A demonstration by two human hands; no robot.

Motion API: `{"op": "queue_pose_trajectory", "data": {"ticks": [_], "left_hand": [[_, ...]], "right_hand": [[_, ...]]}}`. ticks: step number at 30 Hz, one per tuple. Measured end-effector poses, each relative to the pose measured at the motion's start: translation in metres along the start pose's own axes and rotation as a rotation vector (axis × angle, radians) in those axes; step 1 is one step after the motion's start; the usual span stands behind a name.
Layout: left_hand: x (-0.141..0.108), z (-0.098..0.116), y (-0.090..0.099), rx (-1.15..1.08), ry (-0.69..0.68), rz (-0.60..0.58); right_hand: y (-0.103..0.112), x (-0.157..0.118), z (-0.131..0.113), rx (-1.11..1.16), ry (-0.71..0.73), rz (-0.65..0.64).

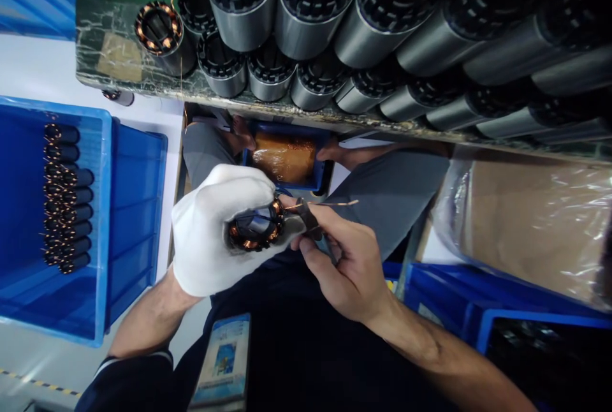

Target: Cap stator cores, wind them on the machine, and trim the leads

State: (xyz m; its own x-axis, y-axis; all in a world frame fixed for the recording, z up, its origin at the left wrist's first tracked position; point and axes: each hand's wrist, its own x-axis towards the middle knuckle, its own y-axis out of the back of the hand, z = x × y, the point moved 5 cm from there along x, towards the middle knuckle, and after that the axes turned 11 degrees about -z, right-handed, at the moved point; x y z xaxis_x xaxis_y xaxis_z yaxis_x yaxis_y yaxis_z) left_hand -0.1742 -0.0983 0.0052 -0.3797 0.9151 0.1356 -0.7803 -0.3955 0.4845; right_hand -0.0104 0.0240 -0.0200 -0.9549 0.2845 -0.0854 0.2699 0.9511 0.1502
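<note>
My left hand (220, 227), in a white glove, is wrapped round a wound stator (255, 227), its black-and-copper end facing up. My right hand (347, 259) is bare, its thumb and fingers pinched on a small dark tool (308, 217) at the stator's right edge. Copper wire (342, 203) sticks out to the right past the tool and my fingertips. The tool's lower part is hidden in my right palm.
Rows of metal stator cores (243, 23) line the green bench (119, 29) ahead, with a wound one (159, 29) at its left. A blue crate (102, 208) at left holds several wound stators (69, 201). Plastic-wrapped cardboard (530, 214) and another blue crate (488, 316) are at right.
</note>
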Motion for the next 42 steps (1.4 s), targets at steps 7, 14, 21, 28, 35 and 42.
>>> {"op": "queue_pose_trajectory", "data": {"ticks": [7, 14, 21, 28, 35, 42], "left_hand": [[-0.001, -0.025, -0.011, 0.295, 0.081, 0.130], [0.004, -0.007, -0.029, 0.115, -0.100, -0.188], [-0.021, -0.018, 0.003, -0.163, 0.295, -0.111], [-0.005, -0.022, -0.068, -1.004, 0.551, -0.635], [0.017, -0.005, -0.054, -0.807, 0.415, -0.511], [0.011, -0.009, -0.061, -0.619, 0.344, -0.571]], "right_hand": [[-0.002, 0.028, 0.060, 0.401, -0.344, -0.099], [-0.009, 0.033, 0.066, 0.694, -0.451, -0.303], [0.028, 0.018, 0.058, 0.402, -0.262, -0.060], [0.030, 0.012, 0.004, 0.046, 0.136, -0.185], [0.065, -0.019, -0.026, -0.522, 0.047, -0.412], [0.073, -0.031, -0.025, -0.668, 0.105, -0.464]]}}
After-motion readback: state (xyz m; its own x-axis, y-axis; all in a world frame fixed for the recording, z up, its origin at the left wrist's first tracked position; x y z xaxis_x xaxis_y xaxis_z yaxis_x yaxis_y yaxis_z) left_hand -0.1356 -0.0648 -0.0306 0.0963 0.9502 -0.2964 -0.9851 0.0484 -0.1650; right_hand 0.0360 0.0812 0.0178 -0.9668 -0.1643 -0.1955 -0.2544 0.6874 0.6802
